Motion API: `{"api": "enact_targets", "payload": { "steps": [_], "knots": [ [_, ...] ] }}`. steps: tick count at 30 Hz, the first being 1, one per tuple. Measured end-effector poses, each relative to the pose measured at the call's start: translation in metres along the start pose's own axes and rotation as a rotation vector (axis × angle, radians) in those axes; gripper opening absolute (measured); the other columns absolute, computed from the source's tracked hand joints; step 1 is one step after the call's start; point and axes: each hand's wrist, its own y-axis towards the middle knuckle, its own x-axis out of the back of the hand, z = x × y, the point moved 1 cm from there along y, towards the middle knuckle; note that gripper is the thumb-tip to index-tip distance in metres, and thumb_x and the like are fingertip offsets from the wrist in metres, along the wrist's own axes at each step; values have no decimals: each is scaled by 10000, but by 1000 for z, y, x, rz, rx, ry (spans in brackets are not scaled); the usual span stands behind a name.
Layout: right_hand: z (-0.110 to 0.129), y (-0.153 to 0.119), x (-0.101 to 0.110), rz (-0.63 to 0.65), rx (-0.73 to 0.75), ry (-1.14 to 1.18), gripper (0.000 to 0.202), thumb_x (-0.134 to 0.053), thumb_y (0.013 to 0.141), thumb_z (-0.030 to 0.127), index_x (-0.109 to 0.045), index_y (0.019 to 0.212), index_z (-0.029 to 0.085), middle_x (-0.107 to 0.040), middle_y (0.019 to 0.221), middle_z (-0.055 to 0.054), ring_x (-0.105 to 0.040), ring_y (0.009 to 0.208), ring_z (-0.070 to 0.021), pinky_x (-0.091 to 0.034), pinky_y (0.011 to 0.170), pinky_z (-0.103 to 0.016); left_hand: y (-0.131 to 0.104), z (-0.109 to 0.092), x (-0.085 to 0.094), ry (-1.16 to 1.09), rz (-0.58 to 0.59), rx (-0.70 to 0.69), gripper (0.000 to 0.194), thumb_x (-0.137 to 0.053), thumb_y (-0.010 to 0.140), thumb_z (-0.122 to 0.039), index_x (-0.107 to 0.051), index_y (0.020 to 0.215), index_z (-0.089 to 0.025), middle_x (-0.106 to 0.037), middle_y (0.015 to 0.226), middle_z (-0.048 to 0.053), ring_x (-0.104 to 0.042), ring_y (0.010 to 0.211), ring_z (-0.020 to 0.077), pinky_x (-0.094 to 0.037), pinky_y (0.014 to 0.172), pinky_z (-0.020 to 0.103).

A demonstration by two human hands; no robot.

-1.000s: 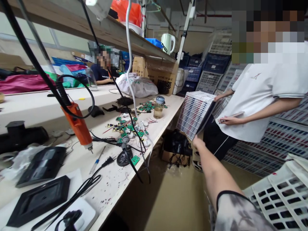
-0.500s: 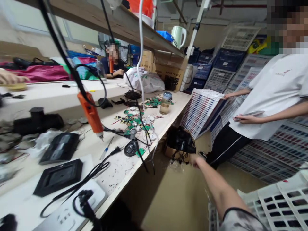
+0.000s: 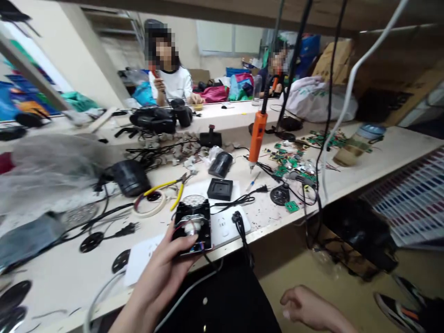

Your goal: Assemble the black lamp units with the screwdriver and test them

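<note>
At the bench (image 3: 69,277) edge, the left hand (image 3: 163,273) grasps a black module (image 3: 193,226) with wires showing, held just above a white power strip (image 3: 225,224). The right hand (image 3: 305,307) hangs low, loosely curled, holding nothing. An orange screwdriver (image 3: 257,136) dangles beyond.

Long pale workbench (image 3: 381,152), shelf overhead (image 3: 243,9), tan floor (image 3: 347,277), beige walls (image 3: 86,69)
</note>
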Motion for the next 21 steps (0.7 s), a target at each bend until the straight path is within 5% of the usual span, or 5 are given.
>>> {"api": "enact_targets", "payload": {
  "steps": [4, 10, 17, 21],
  "knots": [
    [64, -43, 39, -195, 455, 44, 284, -611, 814, 301, -709, 1078, 267, -691, 773, -8, -638, 639, -139, -503, 566, -207, 0, 4, 3, -53, 92, 19, 595, -681, 644, -28, -580, 1192, -235, -696, 981, 52, -687, 857, 240, -603, 762, 426],
    [186, -56, 49, -936, 1109, -85, 253, -532, 880, 93, -646, 1087, 185, -668, 830, -58, -643, 759, -150, -537, 693, -240, 3, 4, 12, -125, 184, 62, 674, -670, 637, -53, -517, 1264, -248, -689, 1006, 61, -679, 879, 255, -567, 775, 406],
    [236, -43, 37, -818, 1206, -80, 275, -511, 888, 62, -600, 1128, 163, -625, 903, -75, -632, 835, -155, -549, 725, -247, 5, 2, 17, -218, 250, 56, 734, -734, 646, -120, -488, 1321, -267, -700, 1021, 32, -644, 869, 192, -505, 779, 291],
    [244, -36, 32, -759, 1198, -81, 311, -490, 896, 56, -585, 1163, 184, -591, 928, -80, -615, 858, -163, -545, 740, -259, 9, -1, 20, -364, 310, 75, 533, -677, 804, -403, -527, 1295, -261, -685, 1096, 51, -632, 937, 212, -494, 817, 310]
  ]
}}
